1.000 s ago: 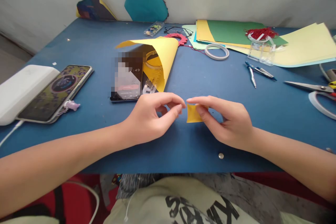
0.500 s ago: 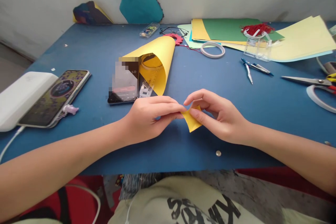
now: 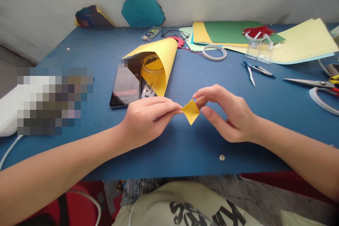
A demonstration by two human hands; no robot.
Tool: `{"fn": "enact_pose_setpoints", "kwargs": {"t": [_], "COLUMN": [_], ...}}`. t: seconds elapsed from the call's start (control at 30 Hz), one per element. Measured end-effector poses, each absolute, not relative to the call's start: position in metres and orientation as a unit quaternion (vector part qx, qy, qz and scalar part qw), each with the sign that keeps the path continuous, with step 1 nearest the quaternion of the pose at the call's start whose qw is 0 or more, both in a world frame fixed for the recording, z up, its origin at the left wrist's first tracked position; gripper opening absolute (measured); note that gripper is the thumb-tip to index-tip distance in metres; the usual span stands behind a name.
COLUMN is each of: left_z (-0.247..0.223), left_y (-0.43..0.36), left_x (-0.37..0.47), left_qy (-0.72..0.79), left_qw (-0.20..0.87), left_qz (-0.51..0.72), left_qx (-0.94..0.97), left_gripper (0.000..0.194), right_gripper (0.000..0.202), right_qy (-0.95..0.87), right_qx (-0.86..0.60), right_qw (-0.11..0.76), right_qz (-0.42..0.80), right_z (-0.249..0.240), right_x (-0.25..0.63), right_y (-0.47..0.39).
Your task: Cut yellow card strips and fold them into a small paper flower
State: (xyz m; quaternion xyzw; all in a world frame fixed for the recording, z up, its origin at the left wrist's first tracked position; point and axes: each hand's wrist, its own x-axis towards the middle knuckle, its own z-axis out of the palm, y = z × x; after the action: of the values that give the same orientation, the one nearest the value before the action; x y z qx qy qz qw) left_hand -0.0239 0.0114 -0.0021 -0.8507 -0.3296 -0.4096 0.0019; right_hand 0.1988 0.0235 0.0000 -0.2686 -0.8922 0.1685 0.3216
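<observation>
A small yellow folded paper, diamond-shaped from here, is held above the blue table by one corner. My left hand pinches that left corner between thumb and fingers. Close to the paper's right corner is my right hand, its thumb and forefinger parted around that side. Whether the right fingers touch the paper is hard to make out. Behind the left hand stands a phone leaning on a rolled yellow sheet, with a tape roll and a clear ruler inside it.
On the blue table lie two pens, scissors, a white tape roll and another roll. Coloured sheets and glasses sit at the back. A small round bead rests near the front edge.
My right fingers have loosened from the yellow paper and spread apart, the hand shifting slightly right. My left hand still pinches the paper, now turned to show a diamond.
</observation>
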Motion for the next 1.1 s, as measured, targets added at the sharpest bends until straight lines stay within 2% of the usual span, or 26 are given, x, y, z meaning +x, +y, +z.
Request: {"fn": "enact_pose_setpoints", "kwargs": {"t": [0.13, 0.33, 0.53, 0.7, 0.97, 1.1], "left_z": [-0.001, -0.002, -0.004, -0.005, -0.006, -0.008], "left_y": [0.015, 0.016, 0.016, 0.015, 0.014, 0.015], "left_x": [-0.028, -0.027, -0.025, -0.025, -0.026, -0.027], "left_qy": [-0.375, -0.368, -0.358, -0.360, -0.362, -0.353], "left_qw": [0.028, 0.023, 0.020, 0.027, 0.038, 0.059], "left_qz": [-0.407, -0.407, -0.410, -0.393, -0.375, -0.375], "left_qx": [-0.832, -0.835, -0.839, -0.846, -0.853, -0.855], "left_gripper": [0.007, 0.008, 0.006, 0.007, 0.007, 0.007], "right_gripper": [0.015, 0.015, 0.004, 0.002, 0.005, 0.008], "right_qy": [-0.918, -0.910, -0.907, -0.911, -0.882, -0.882], "right_qx": [-0.266, -0.282, -0.253, -0.247, -0.297, -0.309], "right_qw": [0.295, 0.294, 0.327, 0.321, 0.365, 0.355], "right_qz": [-0.002, -0.075, -0.084, -0.080, -0.028, -0.010], "right_z": [0.001, -0.009, -0.010, -0.008, -0.003, -0.002], "right_x": [0.200, 0.200, 0.199, 0.198, 0.194, 0.195], "right_y": [0.030, 0.035, 0.035, 0.032, 0.025, 0.024]}}
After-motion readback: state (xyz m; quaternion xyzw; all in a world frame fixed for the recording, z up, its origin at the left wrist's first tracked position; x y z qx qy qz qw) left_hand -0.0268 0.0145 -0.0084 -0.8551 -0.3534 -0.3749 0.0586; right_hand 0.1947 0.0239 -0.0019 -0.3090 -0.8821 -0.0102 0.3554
